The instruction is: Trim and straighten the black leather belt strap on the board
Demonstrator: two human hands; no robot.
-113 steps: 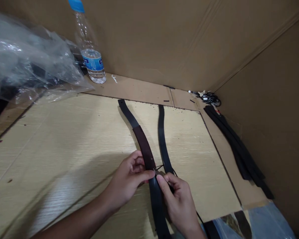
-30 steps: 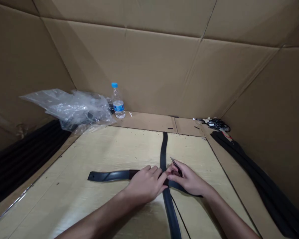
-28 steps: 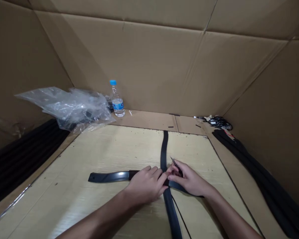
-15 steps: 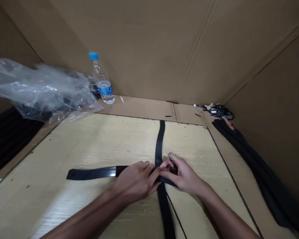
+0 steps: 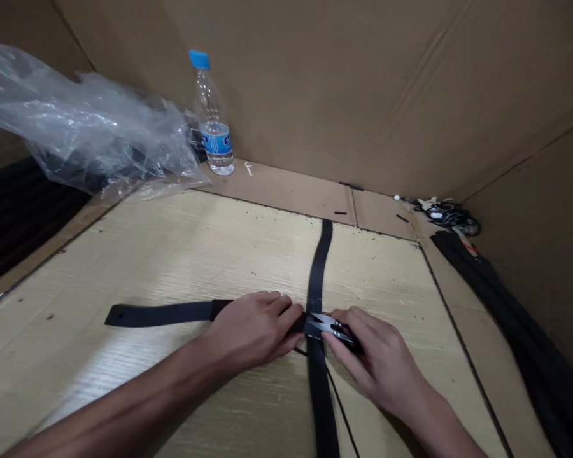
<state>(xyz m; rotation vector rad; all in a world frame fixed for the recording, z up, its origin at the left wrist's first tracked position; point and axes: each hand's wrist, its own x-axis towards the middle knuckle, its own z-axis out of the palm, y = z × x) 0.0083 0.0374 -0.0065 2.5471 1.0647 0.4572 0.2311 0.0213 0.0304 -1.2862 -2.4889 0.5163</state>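
My left hand (image 5: 258, 327) is closed around a flat black strap (image 5: 160, 314) that lies across the board, its holed end pointing left. A darker sleeve-like section of the strap shows beside my fingers. My right hand (image 5: 372, 350) grips small thread snips (image 5: 332, 327), whose silver blades are parted at the strap's right end. Beneath them a second black strap (image 5: 321, 267) runs from the board's far edge towards me, crossing under the first. A thin black cord (image 5: 341, 407) trails down beside it.
A water bottle (image 5: 216, 140) with a blue cap stands at the back beside crumpled clear plastic (image 5: 105, 133). Tangled cords and scraps (image 5: 451, 216) lie in the back right corner, with black strips (image 5: 506, 331) along the right. Cardboard walls (image 5: 305, 76) enclose the board.
The snips have turned in my right hand so their blades now point left at the strap end. My left hand keeps its hold. The whole view has shifted slightly.
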